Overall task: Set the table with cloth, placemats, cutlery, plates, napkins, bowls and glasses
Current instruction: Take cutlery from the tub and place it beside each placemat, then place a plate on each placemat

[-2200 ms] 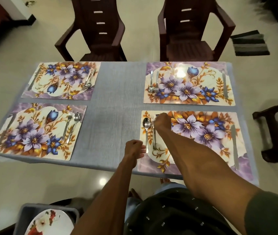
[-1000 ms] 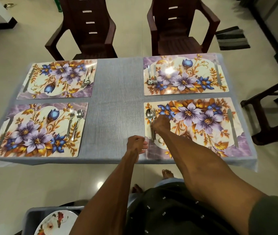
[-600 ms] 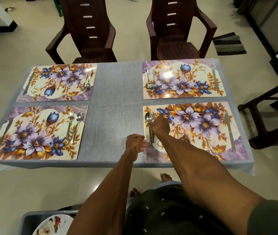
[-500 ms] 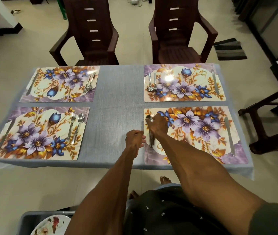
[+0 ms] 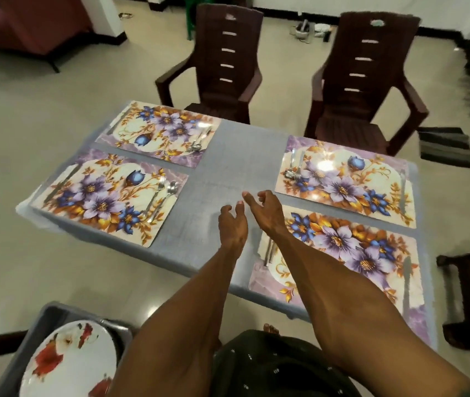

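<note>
both hands (image 5: 232, 224) (image 5: 265, 210) hover empty with loose fingers at frame centre, cutlery (image 5: 268, 252) laid, probably free for plates (image 5: 70, 365).

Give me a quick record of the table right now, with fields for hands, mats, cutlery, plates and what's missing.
hands: left hand and right hand both open, above the cloth, holding nothing
mats: four floral mats laid, nearest is the near right mat
cutlery: fork and spoon on the near left mat; cutlery also on the other three
plates: none on the table; a floral plate sits in a grey bin on the person's left
missing: plates, napkins, bowls, glasses
</note>
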